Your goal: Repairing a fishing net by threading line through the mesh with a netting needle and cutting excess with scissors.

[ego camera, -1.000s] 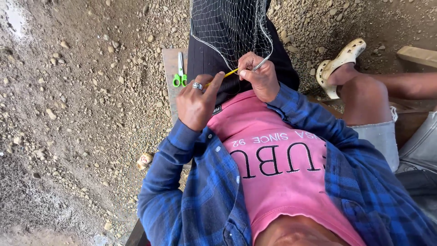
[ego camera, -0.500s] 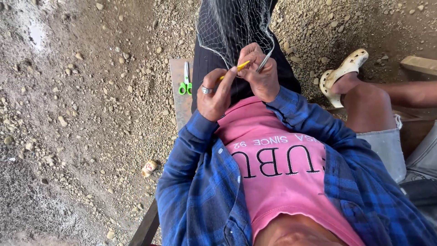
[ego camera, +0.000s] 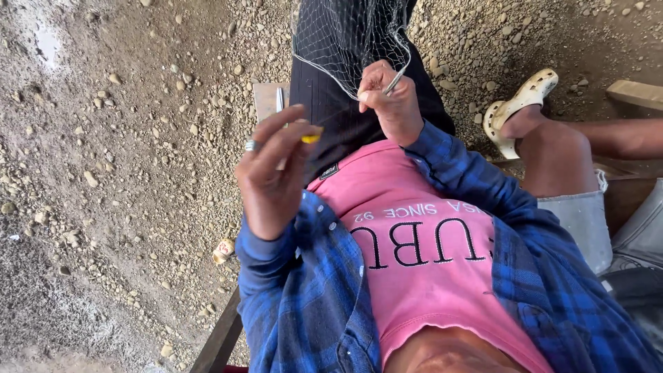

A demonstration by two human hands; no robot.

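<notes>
left hand [ego camera: 273,169] hides most of yellow tool [ego camera: 311,138] and the scissors behind it. net [ego camera: 345,34] cut off at top edge.

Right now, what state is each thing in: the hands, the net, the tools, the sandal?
Left hand: raised, pinching a yellow needle.
Right hand: closed on the net's edge and a thin metal tool.
Net: draped over the lap, hanging slack.
Sandal: worn on another person's foot.

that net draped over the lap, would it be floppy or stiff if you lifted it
Probably floppy: the net sags in loose folds over the dark trousers. Likely light, being thin mesh. It may snag, since the right hand pinches its edge cord.
</notes>
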